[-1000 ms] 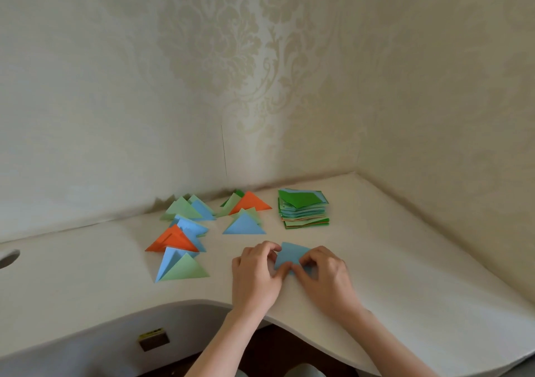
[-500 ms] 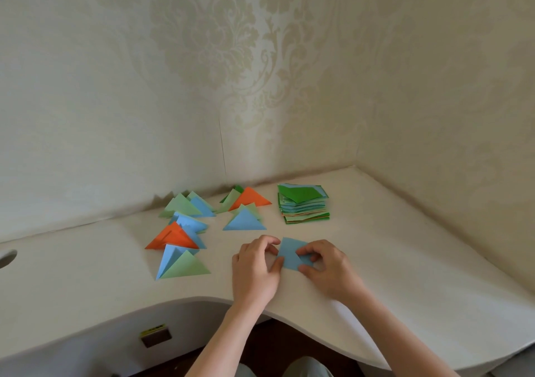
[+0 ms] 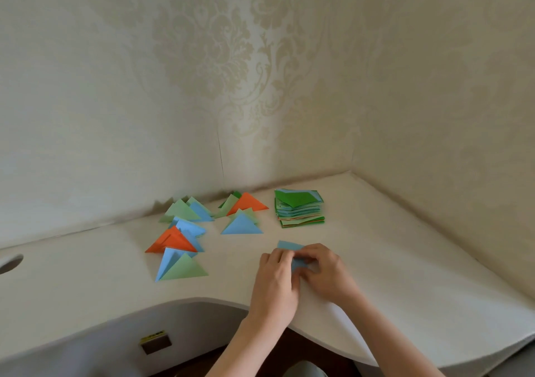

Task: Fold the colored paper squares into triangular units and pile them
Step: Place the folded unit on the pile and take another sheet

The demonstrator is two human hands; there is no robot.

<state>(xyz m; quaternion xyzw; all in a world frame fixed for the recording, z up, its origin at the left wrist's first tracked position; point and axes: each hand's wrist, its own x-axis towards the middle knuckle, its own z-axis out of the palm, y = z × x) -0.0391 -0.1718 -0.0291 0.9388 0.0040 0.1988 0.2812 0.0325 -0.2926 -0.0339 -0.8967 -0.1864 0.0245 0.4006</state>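
Observation:
A light blue paper (image 3: 289, 245) lies on the white desk (image 3: 405, 261) in front of me, half folded. My left hand (image 3: 275, 282) and my right hand (image 3: 325, 274) meet over it, fingertips curled and pinching its folded edge; most of the sheet is hidden under them. A stack of unfolded squares (image 3: 299, 208), green on top, stands behind near the wall. Several folded triangles lie to the left: an orange one (image 3: 249, 203), a blue one (image 3: 241, 226), a pale green one (image 3: 185, 269), an orange one (image 3: 170, 242) and a green-blue pair (image 3: 185, 211).
The desk sits in a wallpapered corner, walls close behind and to the right. Its front edge curves inward just below my wrists. A round cable hole (image 3: 10, 263) is at the far left. A small metal latch (image 3: 155, 342) shows under the desk.
Both hands have drawn closer together over the blue paper, folding it smaller. Less of the sheet shows than before.

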